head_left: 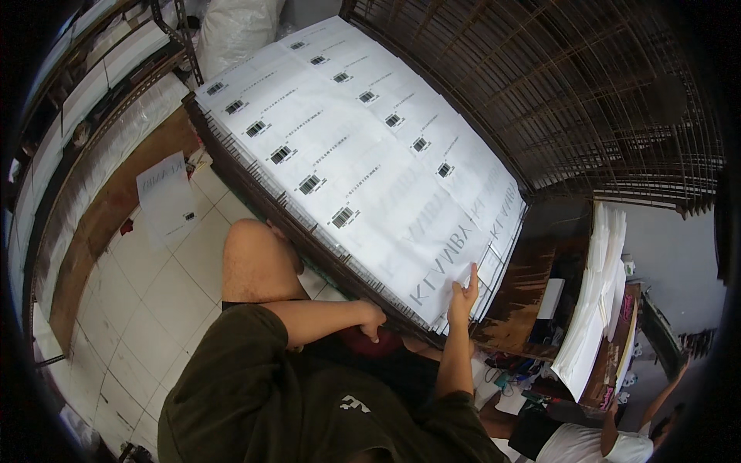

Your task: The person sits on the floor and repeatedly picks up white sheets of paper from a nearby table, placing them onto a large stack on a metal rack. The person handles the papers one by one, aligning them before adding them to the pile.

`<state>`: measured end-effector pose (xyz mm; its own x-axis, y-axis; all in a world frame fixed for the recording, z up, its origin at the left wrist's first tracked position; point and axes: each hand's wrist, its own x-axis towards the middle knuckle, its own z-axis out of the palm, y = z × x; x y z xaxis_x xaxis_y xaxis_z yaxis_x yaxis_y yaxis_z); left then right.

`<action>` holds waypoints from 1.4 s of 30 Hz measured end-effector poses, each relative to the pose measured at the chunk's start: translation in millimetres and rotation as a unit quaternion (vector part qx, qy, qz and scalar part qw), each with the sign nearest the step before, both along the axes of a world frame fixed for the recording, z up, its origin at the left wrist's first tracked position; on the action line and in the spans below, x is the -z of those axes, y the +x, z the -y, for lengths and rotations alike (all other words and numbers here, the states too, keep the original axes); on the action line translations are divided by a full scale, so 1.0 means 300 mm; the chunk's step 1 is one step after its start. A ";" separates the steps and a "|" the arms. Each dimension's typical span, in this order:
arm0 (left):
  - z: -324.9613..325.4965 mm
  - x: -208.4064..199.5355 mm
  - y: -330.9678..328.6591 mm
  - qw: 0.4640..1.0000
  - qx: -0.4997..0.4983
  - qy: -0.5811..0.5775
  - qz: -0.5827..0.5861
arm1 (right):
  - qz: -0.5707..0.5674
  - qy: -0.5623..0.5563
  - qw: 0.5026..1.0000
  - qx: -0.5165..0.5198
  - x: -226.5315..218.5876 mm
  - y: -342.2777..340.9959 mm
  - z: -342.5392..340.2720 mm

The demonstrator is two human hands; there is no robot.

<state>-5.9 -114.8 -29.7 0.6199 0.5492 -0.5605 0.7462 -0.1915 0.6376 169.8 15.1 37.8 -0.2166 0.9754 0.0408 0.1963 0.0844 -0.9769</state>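
Broad white sheets (pixel 370 131), printed with barcodes and large letters, lie flat across a dark rack (pixel 266 202) in front of me. My right hand (pixel 461 297) is at their near right corner, index finger extended and thumb apart from it; I cannot tell whether the paper is pinched. My left hand (pixel 372 320) hangs just beside the rack's near edge, fingers curled, and I cannot tell whether they close on anything.

I judge the step in hand to be handling the sheets at that corner; the next move calls for a light touch, clear of the wires.

The sheets look thin, smooth and slightly see-through, faintly rippled. The rack is a metal frame with wire showing along its edges; beyond rises a brown wire grid (pixel 559 100). A loose sheet (pixel 166 197) is at left, near pale square floor tiles (pixel 139 285).
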 end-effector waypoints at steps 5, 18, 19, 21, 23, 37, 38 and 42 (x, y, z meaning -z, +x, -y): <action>-0.003 -0.003 -0.004 1.000 0.003 -0.003 -0.001 | -0.016 -0.040 0.999 0.003 0.054 0.017 -0.026; 0.004 -0.055 -0.012 1.000 0.007 -0.011 -0.018 | 0.066 0.060 0.996 0.011 0.133 0.047 -0.034; 0.005 -0.055 -0.013 1.000 0.005 -0.006 -0.016 | 0.077 0.068 0.995 0.018 0.125 0.038 -0.030; 0.009 -0.049 -0.014 1.000 0.003 0.004 -0.011 | 0.078 0.075 0.994 0.024 0.126 0.028 -0.026; -0.004 -0.041 -0.008 1.000 0.020 -0.002 -0.018 | 0.055 0.080 0.995 0.037 0.135 0.034 -0.031; -0.004 -0.017 -0.017 1.000 0.009 -0.003 0.000 | 0.145 0.145 0.976 0.074 0.141 0.021 -0.076; -0.001 -0.021 -0.020 1.000 0.005 -0.003 0.002 | 0.158 0.138 0.975 0.072 0.118 0.010 -0.073; 0.000 -0.001 -0.017 1.000 0.012 -0.010 0.010 | 0.154 0.104 0.980 0.070 0.104 0.009 -0.074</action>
<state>-10.9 -114.6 -29.5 0.6438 0.5233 -0.5582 0.7287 -0.1969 0.6559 172.6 37.4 6.4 -0.1142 0.9742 0.1948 0.5037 0.2258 -0.8338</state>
